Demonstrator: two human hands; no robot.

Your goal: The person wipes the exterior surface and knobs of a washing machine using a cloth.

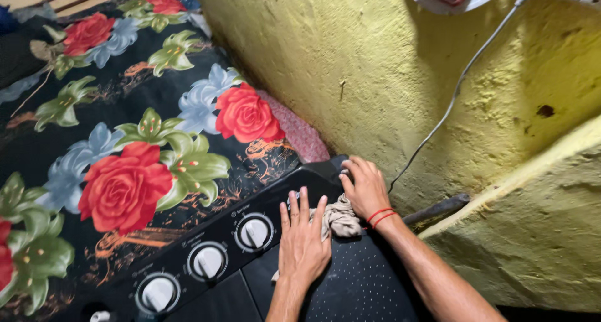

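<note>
A black bedsheet (125, 128) printed with large red roses, pale blue flowers and green leaves fills the left half of the frame. Along the lower left runs the black control panel (206, 253) of a washing machine, with three round white dials (208, 261) in a rising diagonal row. Just right of the dials, at lower centre, the person's left hand (303, 240) lies flat and released, fingers spread, palm down on a crumpled beige cloth (341, 218) and the machine's dotted black lid (357, 284). The cloth sits bunched between both hands on the machine's top, near its back corner. The right hand (365, 187), with red thread at its wrist, rests just beside it with fingers curled on the cloth's upper edge. A rough yellow wall (375, 71) fills the right, with a grey cable (451, 103) hanging down it.
</note>
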